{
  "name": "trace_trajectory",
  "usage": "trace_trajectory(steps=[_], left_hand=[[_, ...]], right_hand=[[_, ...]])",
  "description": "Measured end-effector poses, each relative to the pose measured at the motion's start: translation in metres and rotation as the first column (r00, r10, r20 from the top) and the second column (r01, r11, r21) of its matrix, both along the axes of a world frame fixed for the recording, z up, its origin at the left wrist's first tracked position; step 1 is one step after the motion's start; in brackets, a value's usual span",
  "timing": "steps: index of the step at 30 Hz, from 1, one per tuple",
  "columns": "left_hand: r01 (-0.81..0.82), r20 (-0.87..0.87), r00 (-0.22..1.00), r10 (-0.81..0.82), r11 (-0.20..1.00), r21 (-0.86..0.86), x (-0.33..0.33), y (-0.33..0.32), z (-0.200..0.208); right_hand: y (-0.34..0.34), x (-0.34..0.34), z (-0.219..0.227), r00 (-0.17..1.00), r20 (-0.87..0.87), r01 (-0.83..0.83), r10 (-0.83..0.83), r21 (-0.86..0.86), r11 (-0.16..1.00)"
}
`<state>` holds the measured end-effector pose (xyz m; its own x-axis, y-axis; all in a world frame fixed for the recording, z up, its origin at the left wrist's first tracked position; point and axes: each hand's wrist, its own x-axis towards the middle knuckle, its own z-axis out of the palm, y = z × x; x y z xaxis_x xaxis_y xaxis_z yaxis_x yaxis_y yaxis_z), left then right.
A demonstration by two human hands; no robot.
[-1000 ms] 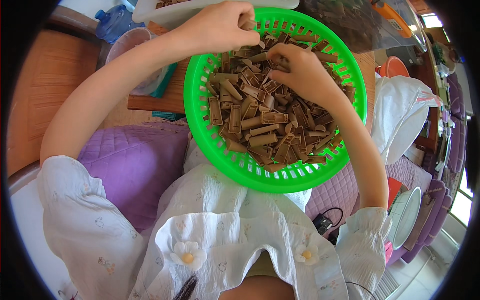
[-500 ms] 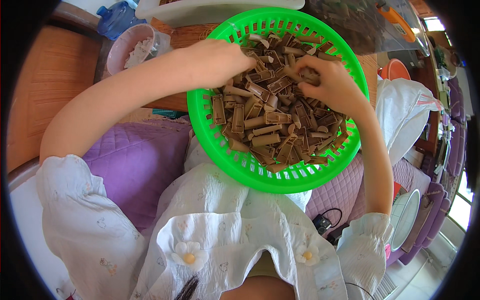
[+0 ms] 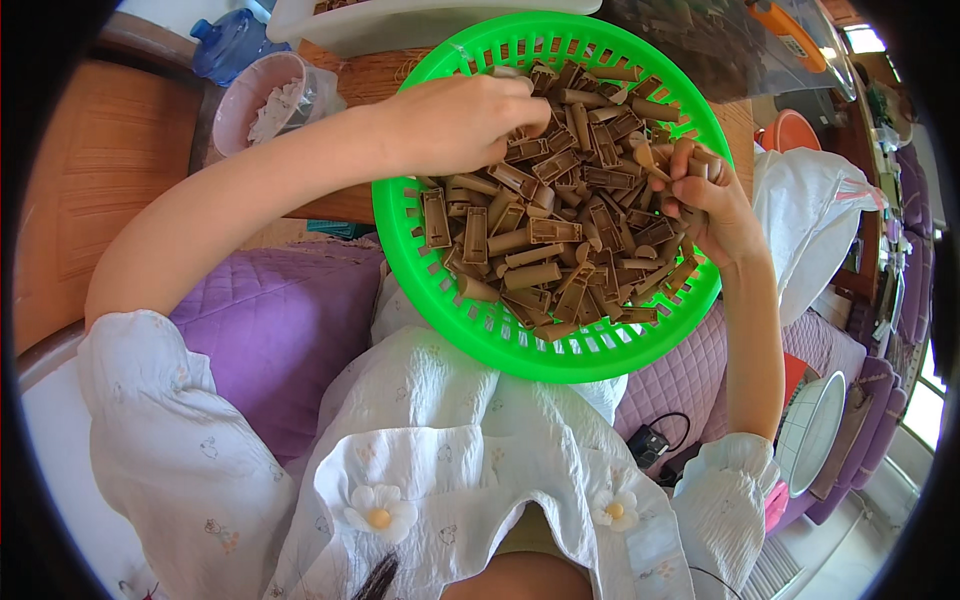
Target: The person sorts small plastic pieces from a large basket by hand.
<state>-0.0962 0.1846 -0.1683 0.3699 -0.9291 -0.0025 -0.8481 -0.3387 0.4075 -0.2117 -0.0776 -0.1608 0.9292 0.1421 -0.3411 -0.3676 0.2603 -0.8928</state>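
A round green plastic basket [image 3: 400, 262] holds a heap of small brown half-tube plastic pieces [image 3: 532, 277], many with hollow, ribbed insides. My left hand [image 3: 465, 122] reaches over the far left part of the heap, its fingers curled down among the pieces; what they grip, if anything, is hidden. At the basket's right side, my right hand [image 3: 712, 205] is closed round several brown plastic pieces. One of these, with a rounded end [image 3: 652, 160], sticks out past the fingertips toward the middle of the basket.
The basket rests partly on a wooden table edge [image 3: 345, 203], above my lap. A pink tub [image 3: 232, 118] with white scraps and a blue water bottle [image 3: 232, 45] stand at far left. A white tray [image 3: 420, 28] and a clear bin with an orange handle [image 3: 790, 35] lie beyond. A white sack [image 3: 815, 215] is at right.
My right hand has lifted from the heap and moved right to the basket's rim, with brown plastic pieces in its grip. My left hand has shifted slightly right over the heap.
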Motion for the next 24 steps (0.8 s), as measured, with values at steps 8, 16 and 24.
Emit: trace_trajectory(steps=[8, 16, 24], left_hand=[[0.028, 0.009, 0.999, -0.031, 0.970, 0.243, -0.013, -0.001, -0.007], [0.008, -0.218, 0.975, 0.046, 0.971, 0.239, 0.014, -0.003, 0.009], [-0.489, -0.052, 0.872, 0.487, 0.870, -0.062, 0.099, 0.024, 0.068]], right_hand=[[0.002, -0.010, -0.003, 0.997, -0.070, 0.037, -0.030, 0.101, 0.994], [-0.002, -0.007, 0.000, 0.988, -0.146, -0.006, 0.050, 0.285, 0.959], [0.070, 0.081, 0.037, 0.987, -0.097, 0.153, -0.126, 0.384, 0.911]])
